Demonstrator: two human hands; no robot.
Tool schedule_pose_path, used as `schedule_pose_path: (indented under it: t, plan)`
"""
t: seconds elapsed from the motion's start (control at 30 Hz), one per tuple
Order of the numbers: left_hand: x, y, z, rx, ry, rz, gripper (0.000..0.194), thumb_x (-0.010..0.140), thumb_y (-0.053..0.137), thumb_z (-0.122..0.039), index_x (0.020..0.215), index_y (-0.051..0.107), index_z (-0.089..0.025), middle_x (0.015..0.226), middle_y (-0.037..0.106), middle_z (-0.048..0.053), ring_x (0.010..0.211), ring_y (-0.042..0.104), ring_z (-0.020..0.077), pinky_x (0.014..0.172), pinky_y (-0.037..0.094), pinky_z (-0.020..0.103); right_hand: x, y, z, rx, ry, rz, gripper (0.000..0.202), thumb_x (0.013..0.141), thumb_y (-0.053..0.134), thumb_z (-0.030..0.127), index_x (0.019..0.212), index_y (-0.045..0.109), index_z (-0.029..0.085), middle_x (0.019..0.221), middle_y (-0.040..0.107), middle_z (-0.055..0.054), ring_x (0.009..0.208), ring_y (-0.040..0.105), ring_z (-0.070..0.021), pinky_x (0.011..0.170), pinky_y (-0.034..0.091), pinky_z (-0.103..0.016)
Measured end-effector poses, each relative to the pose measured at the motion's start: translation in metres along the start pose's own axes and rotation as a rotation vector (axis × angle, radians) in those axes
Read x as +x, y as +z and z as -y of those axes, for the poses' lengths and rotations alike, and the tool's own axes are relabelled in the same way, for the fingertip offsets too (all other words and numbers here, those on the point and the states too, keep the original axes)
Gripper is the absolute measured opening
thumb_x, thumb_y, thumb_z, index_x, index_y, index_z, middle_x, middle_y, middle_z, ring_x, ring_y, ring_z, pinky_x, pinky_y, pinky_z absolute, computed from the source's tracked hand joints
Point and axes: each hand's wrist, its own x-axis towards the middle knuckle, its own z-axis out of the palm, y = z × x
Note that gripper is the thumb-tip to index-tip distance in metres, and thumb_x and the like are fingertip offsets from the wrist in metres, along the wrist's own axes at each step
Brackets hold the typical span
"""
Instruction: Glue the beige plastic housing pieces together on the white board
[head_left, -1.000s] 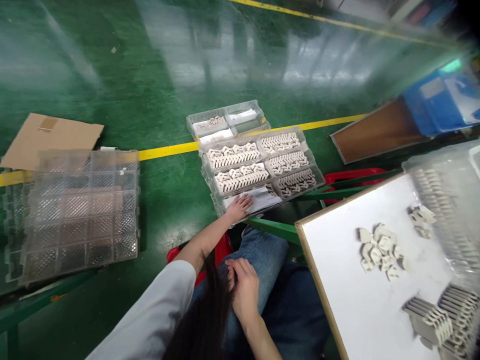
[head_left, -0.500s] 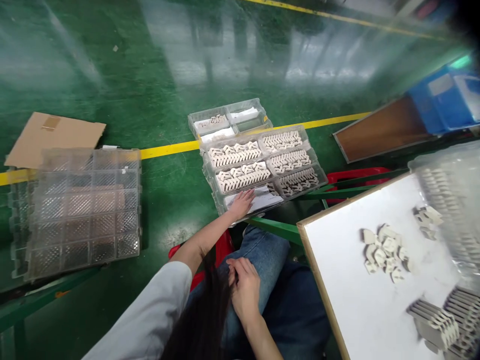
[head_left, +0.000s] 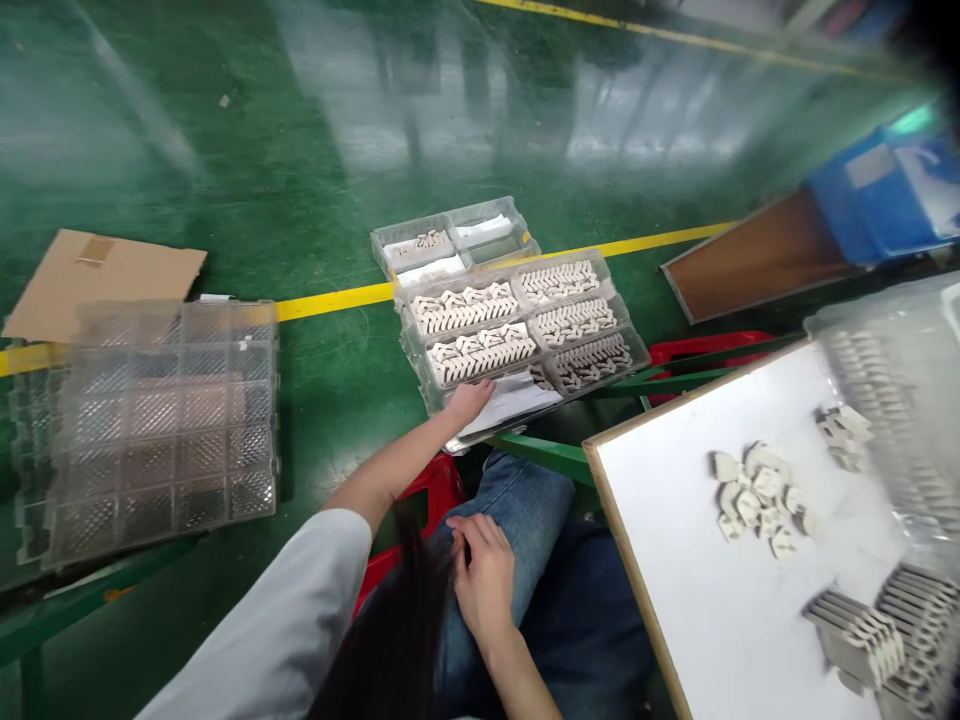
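Observation:
My left hand (head_left: 471, 402) reaches to the near left compartment of a clear plastic tray (head_left: 420, 372). Its fingers are curled together at the edge of a sheet of white paper (head_left: 525, 396); the fingertips are partly hidden. Rows of small pale, angled pieces (head_left: 480, 350) fill the other compartments, some lying on paper. My right hand (head_left: 486, 575) rests on my jeans-covered thigh, loosely bent, with a gap between thumb and fingers and nothing seen in it.
To the right stands a white-topped table (head_left: 675, 590) with a heap of pale pieces (head_left: 761, 495) and stacked grey pieces (head_left: 855, 635). A second tray (head_left: 382, 240) sits behind the first. Clear divided boxes (head_left: 161, 420) and cardboard (head_left: 105, 275) are at left. A red stool (head_left: 435, 490) is below.
My left hand has gone from fingers stretched flat on the paper to curled fingers, drawn slightly left. My right hand stays on the thigh. The whole view has shifted a little.

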Motion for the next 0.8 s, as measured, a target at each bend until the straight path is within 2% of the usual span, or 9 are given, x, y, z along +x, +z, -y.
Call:
schedule_pose_path:
  t: [0.2, 0.43, 0.6, 0.8]
  plan:
    - [0.008, 0.002, -0.024, -0.019, -0.082, 0.025, 0.041, 0.096, 0.063, -0.034, 0.133, 0.056, -0.018, 0.132, 0.061, 0.011, 0.109, 0.065, 0.0249, 0.090, 0.058, 0.047, 0.000, 0.000, -0.001, -0.009, 0.003, -0.005, 0.026, 0.098, 0.044, 0.012, 0.097, 0.068, 0.021, 0.085, 0.068, -0.002, 0.080, 0.058, -0.0197, 0.071, 0.040, -0.032]
    - [0.015, -0.016, -0.023, -0.086, -0.142, 0.085, 0.034, 0.096, 0.063, -0.036, 0.124, 0.062, -0.017, 0.124, 0.065, 0.010, 0.105, 0.066, 0.0234, 0.089, 0.058, 0.045, 0.002, -0.002, 0.001, 0.011, -0.013, -0.005, 0.025, 0.096, 0.045, 0.010, 0.098, 0.068, 0.020, 0.086, 0.068, -0.003, 0.082, 0.058, -0.0198, 0.071, 0.040, -0.032]
    - [0.029, -0.031, -0.009, -0.155, -0.085, 0.147, 0.030, 0.096, 0.062, -0.036, 0.120, 0.064, -0.017, 0.121, 0.067, 0.009, 0.104, 0.067, 0.0223, 0.089, 0.058, 0.044, 0.001, -0.002, -0.001, 0.017, -0.011, -0.009, 0.026, 0.095, 0.045, 0.009, 0.098, 0.068, 0.021, 0.087, 0.068, -0.003, 0.082, 0.059, -0.0197, 0.072, 0.040, -0.032]
    - [0.036, -0.052, 0.026, -0.205, -0.002, 0.208, 0.031, 0.096, 0.062, -0.038, 0.117, 0.065, -0.016, 0.117, 0.068, 0.008, 0.100, 0.068, 0.0225, 0.087, 0.059, 0.043, 0.001, -0.002, -0.001, 0.033, -0.008, -0.014, 0.026, 0.094, 0.046, 0.008, 0.100, 0.067, 0.021, 0.089, 0.069, -0.002, 0.083, 0.060, -0.0195, 0.074, 0.042, -0.032]
